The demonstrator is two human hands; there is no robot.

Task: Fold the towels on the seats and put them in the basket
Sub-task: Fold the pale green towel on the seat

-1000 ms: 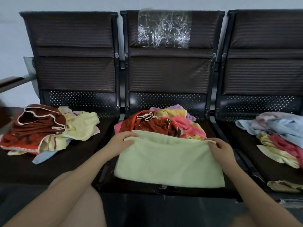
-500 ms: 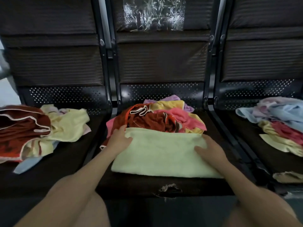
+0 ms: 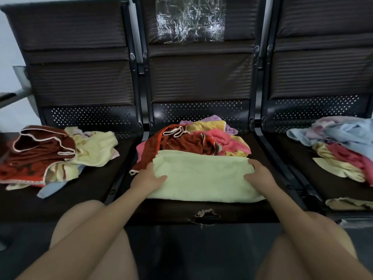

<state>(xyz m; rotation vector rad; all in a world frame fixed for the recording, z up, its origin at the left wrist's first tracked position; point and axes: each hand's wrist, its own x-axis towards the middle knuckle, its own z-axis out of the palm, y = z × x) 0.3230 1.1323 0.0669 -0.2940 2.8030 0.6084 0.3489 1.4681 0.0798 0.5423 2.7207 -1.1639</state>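
Note:
A folded light green towel [image 3: 201, 178] lies across the front of the middle seat [image 3: 171, 211]. My left hand [image 3: 148, 176] holds its left end, thumb on top and fingers along the edge. My right hand [image 3: 259, 175] holds the right end the same way. Behind the towel sits a heap of rust-red, pink and yellow towels [image 3: 201, 138]. More crumpled towels lie on the left seat [image 3: 52, 154] and on the right seat [image 3: 343, 146]. No basket is in view.
Three dark seats stand joined in a row with metal frame bars between them. A clear plastic sheet [image 3: 189, 21] hangs on the middle backrest. The middle seat's front edge has a torn spot [image 3: 205, 214]. My knees are at the bottom of the view.
The towel's far edge has been brought down into a tighter fold. My hands moved from its far corners to its left and right ends, and my view dipped closer.

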